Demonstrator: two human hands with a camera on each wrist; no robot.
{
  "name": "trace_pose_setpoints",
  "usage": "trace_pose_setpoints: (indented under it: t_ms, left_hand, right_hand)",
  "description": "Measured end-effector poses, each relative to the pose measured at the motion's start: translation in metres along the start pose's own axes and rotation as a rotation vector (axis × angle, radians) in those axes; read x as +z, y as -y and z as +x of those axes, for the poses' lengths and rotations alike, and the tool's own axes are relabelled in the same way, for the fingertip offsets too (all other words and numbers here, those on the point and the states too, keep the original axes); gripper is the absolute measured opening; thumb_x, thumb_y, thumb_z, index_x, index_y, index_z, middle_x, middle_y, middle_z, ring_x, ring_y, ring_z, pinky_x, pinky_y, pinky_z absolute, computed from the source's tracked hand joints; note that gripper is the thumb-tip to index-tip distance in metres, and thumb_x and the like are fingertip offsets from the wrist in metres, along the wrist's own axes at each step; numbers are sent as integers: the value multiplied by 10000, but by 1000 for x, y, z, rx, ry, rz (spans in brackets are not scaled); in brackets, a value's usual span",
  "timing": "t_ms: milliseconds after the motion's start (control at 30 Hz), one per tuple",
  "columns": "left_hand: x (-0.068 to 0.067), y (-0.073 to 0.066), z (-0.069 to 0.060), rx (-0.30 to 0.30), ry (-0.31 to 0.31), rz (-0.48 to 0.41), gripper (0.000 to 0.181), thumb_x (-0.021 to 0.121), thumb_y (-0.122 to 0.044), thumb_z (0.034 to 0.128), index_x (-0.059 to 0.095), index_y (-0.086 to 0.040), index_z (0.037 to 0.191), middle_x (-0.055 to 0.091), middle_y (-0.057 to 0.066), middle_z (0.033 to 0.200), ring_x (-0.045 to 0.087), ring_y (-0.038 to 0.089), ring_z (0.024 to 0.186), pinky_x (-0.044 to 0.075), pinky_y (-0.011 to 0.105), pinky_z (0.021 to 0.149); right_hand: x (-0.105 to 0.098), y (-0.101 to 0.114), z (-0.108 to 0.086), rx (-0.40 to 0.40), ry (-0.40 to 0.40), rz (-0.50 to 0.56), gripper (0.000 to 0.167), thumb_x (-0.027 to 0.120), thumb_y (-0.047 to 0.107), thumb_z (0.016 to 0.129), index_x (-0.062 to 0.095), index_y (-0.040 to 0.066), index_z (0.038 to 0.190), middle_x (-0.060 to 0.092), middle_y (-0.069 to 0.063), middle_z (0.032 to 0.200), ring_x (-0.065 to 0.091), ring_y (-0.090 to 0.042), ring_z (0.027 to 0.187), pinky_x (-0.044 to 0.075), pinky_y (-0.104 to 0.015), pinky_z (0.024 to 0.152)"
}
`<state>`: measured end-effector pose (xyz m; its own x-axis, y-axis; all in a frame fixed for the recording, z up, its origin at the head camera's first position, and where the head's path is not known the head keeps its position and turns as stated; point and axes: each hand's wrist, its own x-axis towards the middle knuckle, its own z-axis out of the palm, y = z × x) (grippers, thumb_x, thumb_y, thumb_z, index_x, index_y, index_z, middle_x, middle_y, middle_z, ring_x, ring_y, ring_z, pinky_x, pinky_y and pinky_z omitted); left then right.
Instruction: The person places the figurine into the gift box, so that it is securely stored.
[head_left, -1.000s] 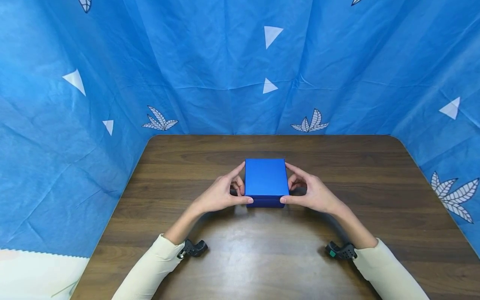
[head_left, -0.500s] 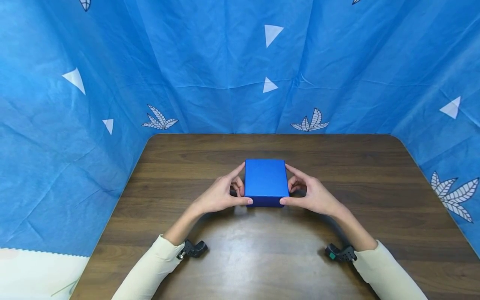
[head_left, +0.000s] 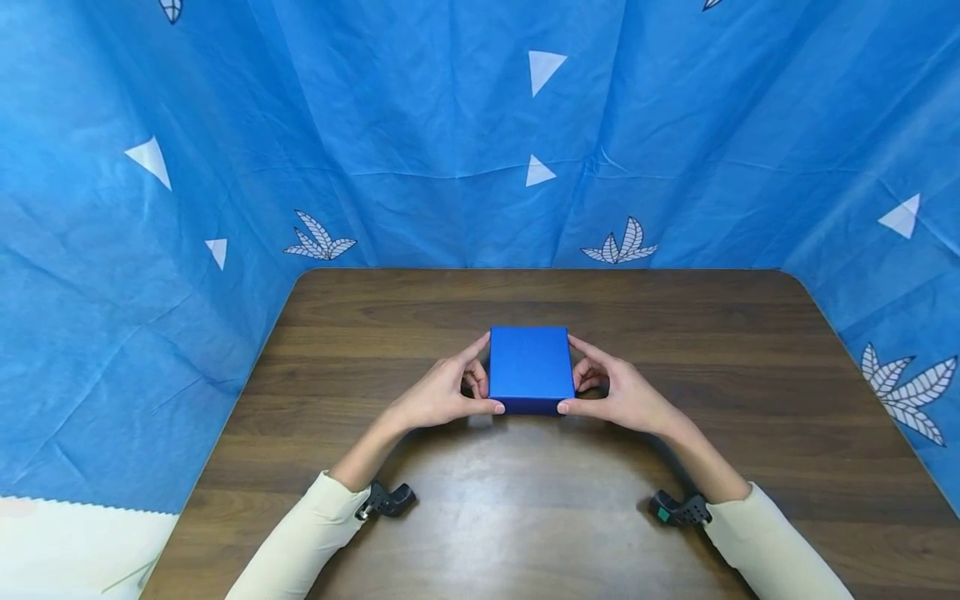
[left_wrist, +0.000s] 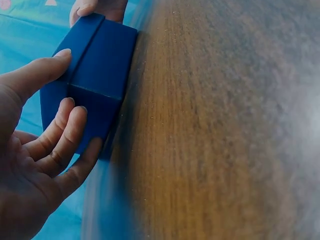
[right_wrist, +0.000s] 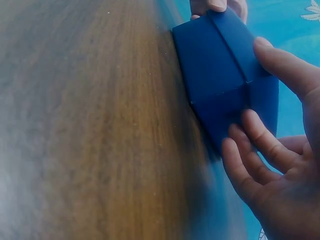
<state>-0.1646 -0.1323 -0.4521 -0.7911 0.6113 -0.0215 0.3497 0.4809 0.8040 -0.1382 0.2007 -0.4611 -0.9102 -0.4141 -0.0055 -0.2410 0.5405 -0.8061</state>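
A square blue box [head_left: 531,363] with a lid sits on the wooden table, in the middle of the head view. On its left side my left hand [head_left: 442,392] grips the lid [left_wrist: 89,42], thumb at the front edge and index finger stretched to the back corner. My right hand [head_left: 628,393] holds the lid in mirror fashion from the right. Both wrist views show a seam between the lid and the lower part [right_wrist: 207,62]. The other fingers of each hand curl loosely near the box's sides. The inside of the box is hidden.
The brown wooden table [head_left: 360,325] has a rounded far edge. Blue cloth [head_left: 450,125] with white triangles and leaf prints hangs behind it and at both sides. Black wrist mounts [head_left: 390,498] are worn at the sleeve cuffs.
The lid has come down a little over the lower part, and the visible front of the box has become shorter. Both hands have moved down slightly with it, keeping their grip.
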Motion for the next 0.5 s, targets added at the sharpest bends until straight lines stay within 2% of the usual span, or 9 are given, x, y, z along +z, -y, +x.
trace_pose_setpoints:
  t_ms: [233,500]
  left_hand:
    - [2,3,1,-8,0,-14,1206,926,-312,868,120,-96,1738,700,-8,930,717,92,855,577,239,816]
    - [5,9,-1,-14,3,1,1195,924,-331,872,135,-83,1735,695,-23,931,709,64,843,585,271,822]
  right_hand:
    - [3,-2,1,11,-1,-7,1081,905,377,885,262,122,1715,685,-28,1054,682,-152,1015,607,-395,990]
    - [6,-3,-1,18,12,-9,1106,907,406,878,246,127,1720,687,-31,1065,688,-165,1016,613,-390,982]
